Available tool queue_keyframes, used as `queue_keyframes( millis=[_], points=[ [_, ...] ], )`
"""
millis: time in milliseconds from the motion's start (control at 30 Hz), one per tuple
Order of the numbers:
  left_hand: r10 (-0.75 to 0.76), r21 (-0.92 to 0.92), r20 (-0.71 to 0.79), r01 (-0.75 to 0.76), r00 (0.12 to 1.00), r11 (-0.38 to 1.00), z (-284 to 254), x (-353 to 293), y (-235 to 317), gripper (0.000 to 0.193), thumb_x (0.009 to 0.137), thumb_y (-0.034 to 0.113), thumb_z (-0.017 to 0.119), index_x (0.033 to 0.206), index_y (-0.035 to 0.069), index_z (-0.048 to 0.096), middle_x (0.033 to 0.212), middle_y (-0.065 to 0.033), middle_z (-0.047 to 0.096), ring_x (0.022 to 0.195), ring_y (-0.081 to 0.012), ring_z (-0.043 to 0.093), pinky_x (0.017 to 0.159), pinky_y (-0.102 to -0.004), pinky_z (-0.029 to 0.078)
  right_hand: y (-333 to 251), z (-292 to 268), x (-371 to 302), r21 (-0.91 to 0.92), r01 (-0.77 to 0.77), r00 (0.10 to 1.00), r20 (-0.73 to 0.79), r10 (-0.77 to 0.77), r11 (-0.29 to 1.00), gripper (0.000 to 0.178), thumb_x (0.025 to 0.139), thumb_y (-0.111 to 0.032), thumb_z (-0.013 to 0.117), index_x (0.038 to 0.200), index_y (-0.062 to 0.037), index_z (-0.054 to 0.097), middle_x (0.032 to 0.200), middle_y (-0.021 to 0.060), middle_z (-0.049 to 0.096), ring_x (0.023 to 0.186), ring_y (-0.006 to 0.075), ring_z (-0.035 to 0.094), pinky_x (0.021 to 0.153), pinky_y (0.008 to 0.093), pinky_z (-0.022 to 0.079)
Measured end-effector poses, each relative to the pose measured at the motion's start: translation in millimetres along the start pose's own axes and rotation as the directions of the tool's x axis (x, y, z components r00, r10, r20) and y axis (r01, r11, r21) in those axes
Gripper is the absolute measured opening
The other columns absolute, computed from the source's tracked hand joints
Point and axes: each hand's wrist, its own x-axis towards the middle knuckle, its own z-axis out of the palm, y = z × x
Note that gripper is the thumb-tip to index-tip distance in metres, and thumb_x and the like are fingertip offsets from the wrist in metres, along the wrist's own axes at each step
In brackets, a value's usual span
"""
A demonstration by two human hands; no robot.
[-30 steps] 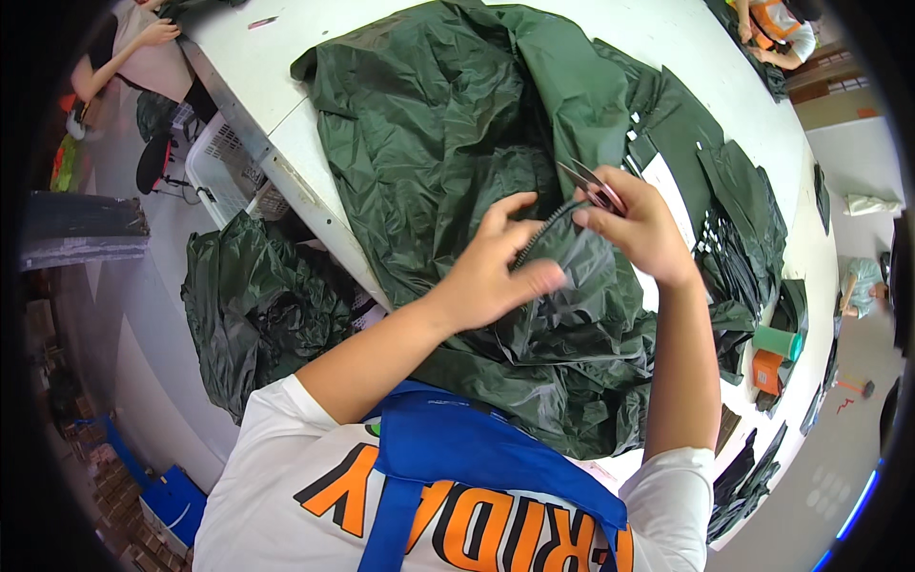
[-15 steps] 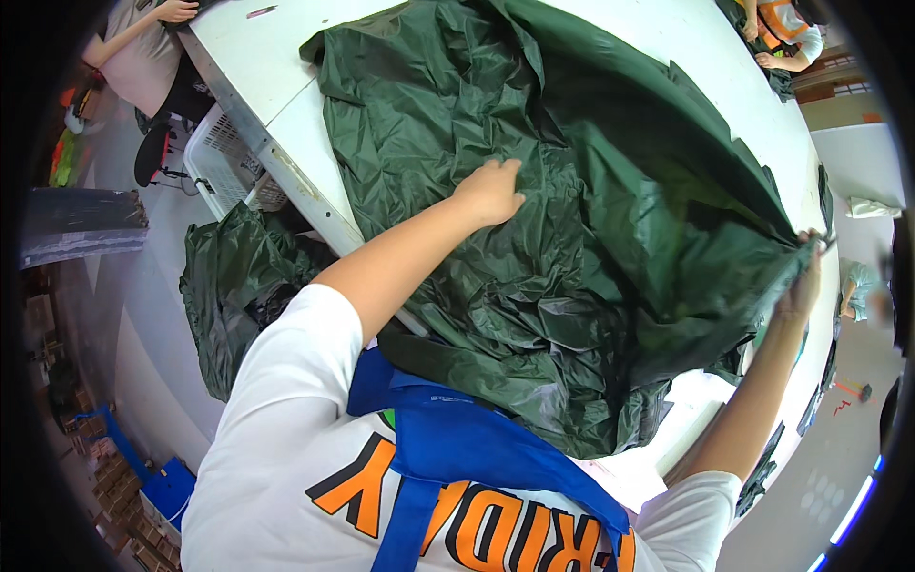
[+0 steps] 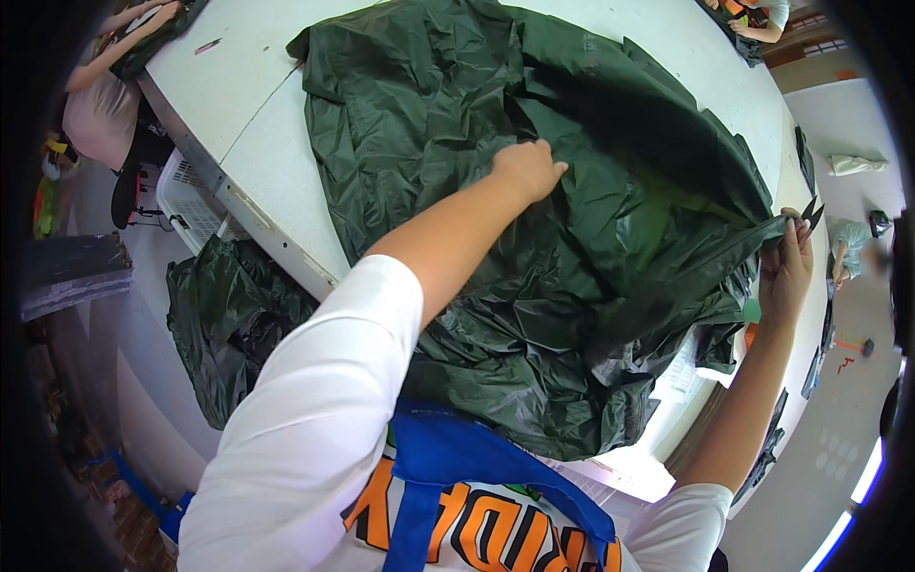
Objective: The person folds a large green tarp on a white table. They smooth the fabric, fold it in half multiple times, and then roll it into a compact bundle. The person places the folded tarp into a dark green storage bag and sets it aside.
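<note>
A large sheet of thin, shiny dark green fabric [image 3: 410,124] lies crumpled over the white table. My left hand [image 3: 531,172] is closed on the middle of it, fingers curled into a fold and partly hidden. At the right, my right hand [image 3: 787,262] pinches a gathered edge of the same fabric and lifts it off the table, so a taut fold runs leftward. That hand also holds a small pair of scissors [image 3: 812,214], their dark pointed blades sticking out beyond the fingers.
More dark green fabric [image 3: 233,324] hangs in a heap below the table's left edge [image 3: 276,234], near a white plastic basket [image 3: 191,205]. A pink-handled small tool [image 3: 208,46] lies at the far left. Co-workers handle dark cloth at the far left and far right.
My left hand has moved right and slightly away from me across the fabric. My right hand has shifted a little left with the edge, and the scissor blades now show clearly.
</note>
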Motion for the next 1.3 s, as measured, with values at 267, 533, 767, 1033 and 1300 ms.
queue_keyframes(
  millis=[267,533,767,1033,1300],
  points=[
    [-0.138,-0.993,-0.085,-0.072,0.987,0.091,-83.4,-132.8,-74.7,0.038,0.075,-0.012,0.054,0.107,0.008,0.046,0.092,-0.0041,0.055,0.076,-0.0127,0.055,0.065,-0.0252,0.044,-26.8,37.9,-47.6,-0.267,0.056,0.975,0.222,0.005,0.962,0.017,0.093,-0.008,0.051,0.107,-0.0004,0.057,0.08,-0.0036,0.052,0.06,0.0007,0.04,0.052,0.0174,0.03],
    [-0.216,-0.979,-0.202,-0.195,0.955,0.051,-79.6,-219.8,-87.0,0.071,0.076,-0.018,0.047,0.139,0.01,0.029,0.121,-0.0093,0.056,0.106,-0.015,0.056,0.088,-0.0271,0.045,57.9,237.0,-98.8,-0.266,0.381,0.338,0.931,0.135,0.886,0.012,0.086,-0.01,0.06,0.094,-0.0013,0.059,0.12,0.0208,0.055,0.113,0.036,0.054,0.09,0.0403,0.044],
    [-0.251,-0.993,0.03,0.057,0.968,0.1,-71.8,-240.7,-112.7,0.064,0.086,-0.001,0.052,0.145,0.012,0.029,0.104,-0.0063,0.058,0.092,-0.0121,0.057,0.078,-0.0244,0.047,103.5,262.6,-150.7,-0.23,0.187,0.432,0.893,0.13,0.955,0.014,0.085,-0.008,0.062,0.093,0.0019,0.058,0.088,0.0143,0.056,0.082,0.0305,0.056,0.075,0.0363,0.046],
    [-0.082,-0.997,0.031,0.036,0.996,0.071,-89.8,-228.5,-123.8,0.052,0.081,-0.006,0.051,0.132,0.006,0.049,0.108,-0.0023,0.054,0.091,-0.0091,0.054,0.08,-0.0229,0.045,98.7,255.0,-170.6,-0.322,0.172,0.405,0.885,0.232,0.931,0.012,0.086,-0.007,0.061,0.094,0.0015,0.06,0.096,0.0137,0.058,0.087,0.0279,0.057,0.079,0.0341,0.046],
    [0.065,-0.994,0.041,0.035,0.997,0.102,-106.0,-244.4,-99.5,0.062,0.071,-0.013,0.053,0.129,0.006,0.046,0.116,-0.0022,0.051,0.107,-0.0104,0.051,0.09,-0.0242,0.042,83.6,271.5,-173.6,-0.221,-0.03,0.637,0.747,0.189,0.975,0.01,0.088,-0.007,0.06,0.095,-0.0007,0.06,0.102,0.0087,0.053,0.083,0.0153,0.051,0.073,0.0286,0.041]
  ],
)
